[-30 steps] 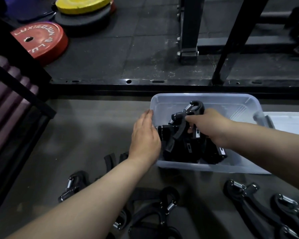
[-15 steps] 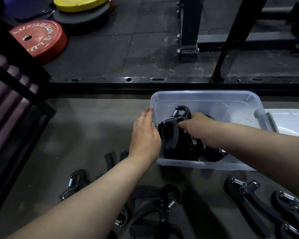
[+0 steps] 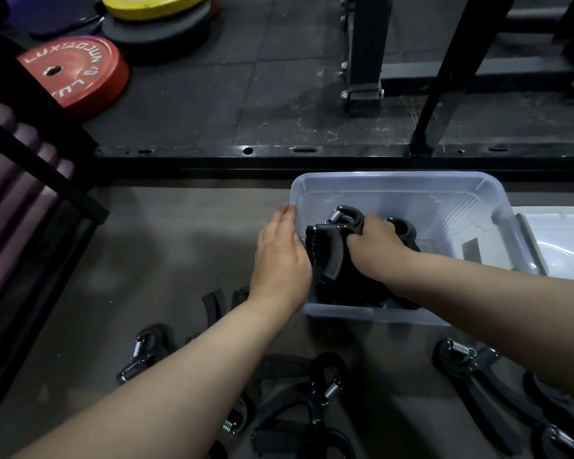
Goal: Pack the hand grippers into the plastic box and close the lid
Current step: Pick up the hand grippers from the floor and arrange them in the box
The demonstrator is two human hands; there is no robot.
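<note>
A clear plastic box [image 3: 391,183] sits on the grey floor with several black hand grippers packed in its left half. My right hand [image 3: 376,250] is inside the box, fingers curled over a black hand gripper [image 3: 335,240] with a steel spring at its top. My left hand [image 3: 279,260] rests flat against the box's left wall, fingers straight. More hand grippers lie loose on the floor near me: one at the left [image 3: 143,354], a cluster in the middle [image 3: 315,392] and a pair at the right [image 3: 478,376]. The white lid [image 3: 564,240] lies to the right of the box.
A black steel rack base [image 3: 312,157] runs across just behind the box, with uprights [image 3: 362,51] rising from it. A red weight plate [image 3: 77,74] and a yellow one [image 3: 156,5] lie on the rubber floor beyond. A black frame with purple padding [image 3: 14,167] stands at left.
My right hand has lowered the hand gripper from above the pile down among the others in the box. My left hand has stayed against the box's left wall.
</note>
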